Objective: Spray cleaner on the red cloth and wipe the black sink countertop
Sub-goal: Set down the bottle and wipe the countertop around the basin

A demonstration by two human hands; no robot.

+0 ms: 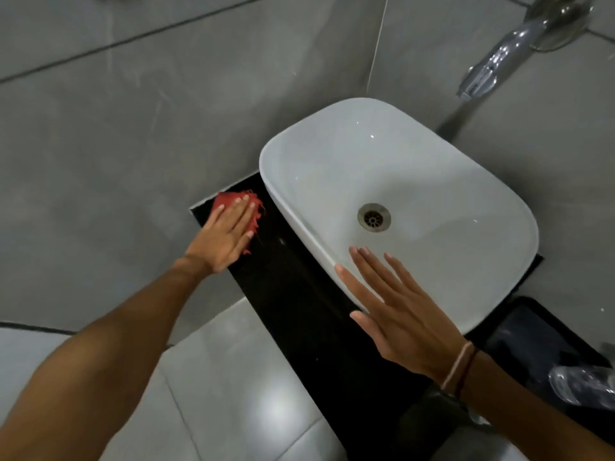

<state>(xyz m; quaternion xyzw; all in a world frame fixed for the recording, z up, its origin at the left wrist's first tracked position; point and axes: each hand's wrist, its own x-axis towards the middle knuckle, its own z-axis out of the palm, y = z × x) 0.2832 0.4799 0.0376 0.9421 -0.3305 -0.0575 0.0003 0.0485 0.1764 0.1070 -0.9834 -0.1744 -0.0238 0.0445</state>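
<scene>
Dim, flat indoor light, cool grey cast. Source seems overhead: soft hotspot on the floor tile [269, 407], small specular dots inside the white basin [399, 181], streaky highlights on the chrome faucet [499, 58]. Faucet throws a soft shadow down the wall. Black countertop [299, 301] nearly crushed, little surface detail. Overall soft, compression smear; right hand [396, 311] slightly motion-blurred, clear object at lower right [582, 384] smeared. Wide-angle bowing of grout lines toward edges.
</scene>
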